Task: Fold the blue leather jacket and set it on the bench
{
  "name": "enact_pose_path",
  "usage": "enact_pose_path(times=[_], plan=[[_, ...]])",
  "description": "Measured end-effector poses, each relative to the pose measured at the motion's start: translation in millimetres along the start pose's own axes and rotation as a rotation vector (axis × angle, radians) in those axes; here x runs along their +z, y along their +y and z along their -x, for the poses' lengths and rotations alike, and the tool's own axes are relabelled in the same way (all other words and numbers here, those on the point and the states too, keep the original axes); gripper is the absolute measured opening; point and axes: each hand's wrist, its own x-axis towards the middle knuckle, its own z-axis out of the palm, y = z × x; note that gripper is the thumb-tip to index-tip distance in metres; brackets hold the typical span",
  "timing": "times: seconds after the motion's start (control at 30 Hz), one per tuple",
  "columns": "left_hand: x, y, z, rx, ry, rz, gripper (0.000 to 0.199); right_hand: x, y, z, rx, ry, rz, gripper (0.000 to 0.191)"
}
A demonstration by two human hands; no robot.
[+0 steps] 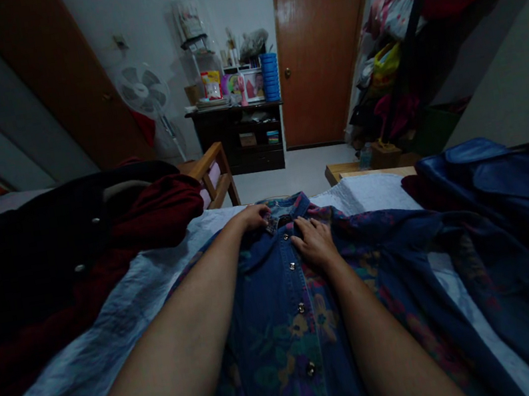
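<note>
A dark blue denim shirt with a faded floral print (pixel 277 331) lies front up on a pale blue cloth (pixel 370 192), its collar at the far end and metal buttons down the middle. My left hand (pixel 252 217) is at the left side of the collar, fingers closed on its edge. Just right of the top buttons, my right hand (pixel 315 240) rests on the shirt front with its fingers spread. The shirt's sleeve on the right stretches out across the cloth.
Dark and maroon clothes (pixel 155 209) are heaped at the left; folded denim (pixel 506 184) lies at the right. Beyond stand a wooden chair (pixel 219 171), a fan (pixel 143 88), a dark cabinet (pixel 243 161) and a door (pixel 320 46). Clothes hang at the upper right.
</note>
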Motion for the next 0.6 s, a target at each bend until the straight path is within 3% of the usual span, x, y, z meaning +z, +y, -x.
enact_pose_path(times=[0.1, 0.27, 0.37, 0.47, 0.6], plan=[[-6.0, 1.5, -3.5, -0.033, 0.018, -0.1, 0.028, 0.4, -0.1, 0.5, -0.004, 0.009, 0.0, 0.058], [-8.2, 8.0, -0.3, -0.118, 0.261, -0.217, 0.036, 1.1, -1.3, 1.2, -0.003, 0.027, 0.017, 0.056], [3.3, 12.1, 9.8, -0.16, 0.372, -0.236, 0.06, 0.0, -3.3, 2.1, -0.003, 0.031, 0.014, 0.054], [17.3, 13.5, 22.7, -0.178, 0.396, -0.25, 0.082, -1.1, -4.6, 2.4, -0.003, 0.022, 0.024, 0.049], [32.1, 9.9, 41.6, -0.067, 0.395, -0.28, 0.069, 0.3, -2.3, 1.0, 0.013, 0.103, -0.032, 0.051]])
